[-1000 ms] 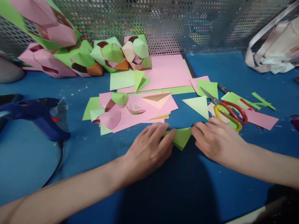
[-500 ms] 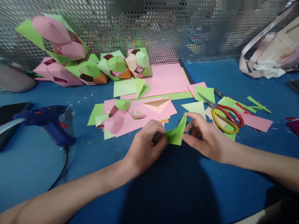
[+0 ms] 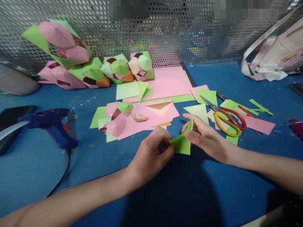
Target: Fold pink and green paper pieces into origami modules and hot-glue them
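A folded green paper piece (image 3: 182, 142) is held just above the blue table (image 3: 165, 189) between both hands. My left hand (image 3: 151, 154) pinches its left corner with fingers curled. My right hand (image 3: 205, 137) holds its right side, thumb in front and fingers behind the raised flap. Just beyond the hands lies a pile of pink and green paper sheets (image 3: 137, 116) with small folded pieces on it.
Red-and-yellow scissors (image 3: 227, 118) lie on paper scraps right of my right hand. A blue glue gun (image 3: 50, 124) with its cord rests at the left. Folded pink and green paper shapes (image 3: 94, 67) line the perforated metal back wall (image 3: 165, 28). A pale bag (image 3: 274, 56) sits far right.
The green piece lay flat under both hands a second ago; both hands have lifted it off the table and turned it, its flap now standing up between the right fingers.
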The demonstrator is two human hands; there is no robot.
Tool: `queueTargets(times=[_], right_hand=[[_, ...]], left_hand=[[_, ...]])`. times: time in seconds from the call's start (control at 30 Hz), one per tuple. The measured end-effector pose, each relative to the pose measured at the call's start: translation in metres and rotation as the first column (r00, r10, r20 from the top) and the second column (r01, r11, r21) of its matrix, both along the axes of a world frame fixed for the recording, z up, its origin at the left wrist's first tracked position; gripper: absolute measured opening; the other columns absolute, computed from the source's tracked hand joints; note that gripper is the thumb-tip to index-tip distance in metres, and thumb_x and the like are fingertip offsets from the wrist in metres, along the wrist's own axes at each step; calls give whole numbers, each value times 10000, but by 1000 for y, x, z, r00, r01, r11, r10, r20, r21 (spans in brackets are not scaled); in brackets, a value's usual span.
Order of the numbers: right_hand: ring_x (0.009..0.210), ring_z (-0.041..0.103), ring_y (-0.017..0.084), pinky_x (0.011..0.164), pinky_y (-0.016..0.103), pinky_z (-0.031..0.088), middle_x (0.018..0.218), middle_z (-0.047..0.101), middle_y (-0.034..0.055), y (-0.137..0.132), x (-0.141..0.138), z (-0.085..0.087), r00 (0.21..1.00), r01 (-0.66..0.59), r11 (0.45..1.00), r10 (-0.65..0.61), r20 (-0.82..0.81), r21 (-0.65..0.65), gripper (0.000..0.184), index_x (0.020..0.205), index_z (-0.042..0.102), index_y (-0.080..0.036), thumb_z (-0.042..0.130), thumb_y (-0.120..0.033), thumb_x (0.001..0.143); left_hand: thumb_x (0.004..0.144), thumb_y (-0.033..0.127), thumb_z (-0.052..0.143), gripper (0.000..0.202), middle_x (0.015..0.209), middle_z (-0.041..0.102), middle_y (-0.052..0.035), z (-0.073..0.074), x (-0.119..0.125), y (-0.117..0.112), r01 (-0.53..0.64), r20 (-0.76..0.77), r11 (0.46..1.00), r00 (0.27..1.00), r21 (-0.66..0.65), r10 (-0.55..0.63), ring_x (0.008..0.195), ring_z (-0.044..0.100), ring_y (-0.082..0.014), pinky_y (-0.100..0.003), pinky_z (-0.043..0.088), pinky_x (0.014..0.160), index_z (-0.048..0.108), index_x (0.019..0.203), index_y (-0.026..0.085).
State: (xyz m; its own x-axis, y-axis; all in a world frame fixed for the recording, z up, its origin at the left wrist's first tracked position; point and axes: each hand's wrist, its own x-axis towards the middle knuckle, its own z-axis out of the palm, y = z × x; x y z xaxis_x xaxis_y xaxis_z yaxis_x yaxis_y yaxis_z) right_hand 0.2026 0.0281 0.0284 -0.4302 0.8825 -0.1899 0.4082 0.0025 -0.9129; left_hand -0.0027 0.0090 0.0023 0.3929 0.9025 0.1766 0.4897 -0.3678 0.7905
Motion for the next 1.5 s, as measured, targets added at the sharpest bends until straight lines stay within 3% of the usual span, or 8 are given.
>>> queueTargets(times=[0.17,0.27,0.4,0.6,0.73,0.93,1.33,1.5], right_hand=[[702,586,153,584,272,492,841,603,9,3,-2,-3,998,-45,999,44,52,20,587,1352,296,-207,506,-132,808],[632,567,140,515,247,461,800,604,-2,7,0,-7,995,-71,997,68,78,42,592,1333,324,-226,464,-78,778],[596,547,129,516,241,447,746,588,-19,11,2,-13,978,-119,985,95,186,124,596,1325,367,-229,474,-68,761],[671,603,138,553,237,466,877,645,7,16,9,-9,954,-152,969,93,284,195,569,1309,423,-253,499,-84,771],[816,632,149,656,250,499,1017,659,19,15,15,-11,952,-148,957,70,297,249,532,1302,437,-258,496,-92,800],[885,627,175,724,302,513,1090,648,67,12,15,-25,934,-157,883,-13,358,442,387,1211,517,-190,535,-160,826],[848,552,180,742,330,470,897,610,72,17,27,-40,913,-353,725,128,387,592,125,981,539,-159,461,-124,889],[978,539,188,824,362,463,1090,606,105,15,29,-42,908,-413,631,223,356,657,166,1027,539,-162,431,-108,913]], left_hand=[[803,97,510,102,748,559,25,1,1,3,6,237,934,968,-356,85,571,630,-104,-252,538,543,480,842,186],[835,140,496,91,655,545,51,-1,-1,8,26,305,880,942,-473,136,522,624,-114,-243,510,499,448,884,199],[850,193,520,83,584,504,59,-3,-5,14,-66,202,940,969,-336,141,512,533,-93,-217,434,490,500,930,187],[827,180,525,58,639,533,26,-3,-8,19,-117,-16,988,993,-103,116,562,463,-87,-214,375,520,572,797,165],[803,147,513,86,671,559,12,-2,-9,22,-77,-161,997,984,-8,75,571,474,-92,-218,387,538,583,754,161],[807,127,489,127,747,586,-31,-7,-11,24,16,-323,992,946,124,26,701,539,-142,-261,445,635,592,739,159],[796,119,500,123,785,597,-34,-8,-14,28,51,-398,993,917,107,-5,733,557,-154,-280,461,660,614,791,165],[789,96,500,144,786,592,-31,-6,-15,30,75,-357,994,933,74,-44,732,552,-149,-265,445,639,626,794,165]])
